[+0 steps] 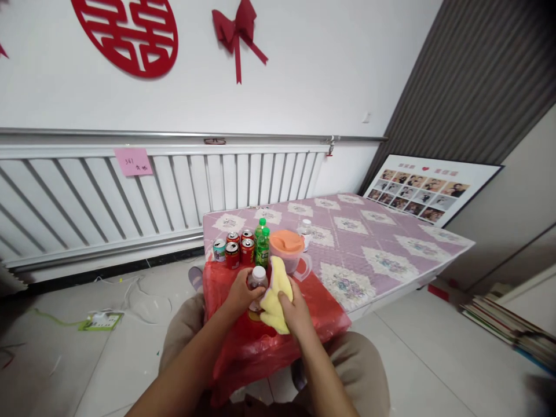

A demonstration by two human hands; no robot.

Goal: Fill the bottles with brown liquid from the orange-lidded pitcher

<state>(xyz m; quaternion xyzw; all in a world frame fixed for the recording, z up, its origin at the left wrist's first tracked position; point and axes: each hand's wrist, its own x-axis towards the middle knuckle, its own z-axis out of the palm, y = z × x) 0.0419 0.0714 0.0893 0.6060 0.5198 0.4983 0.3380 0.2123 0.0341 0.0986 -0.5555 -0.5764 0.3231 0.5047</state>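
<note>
My left hand is wrapped around a clear plastic bottle with a white cap, held upright over the red plastic sheet. In my right hand is a yellow cloth, bunched up and pressed close to the bottle's right side. The cloth hides part of the bottle. Just beyond my hands stand several drink cans, mostly red with one teal, and two green bottles. Right of these is a clear pitcher with an orange lid and a handle.
Behind the pitcher, another clear bottle stands on a purple floral mattress. A white radiator runs along the wall. On the floor at left lies a green power strip with cables. A photo board leans at the right.
</note>
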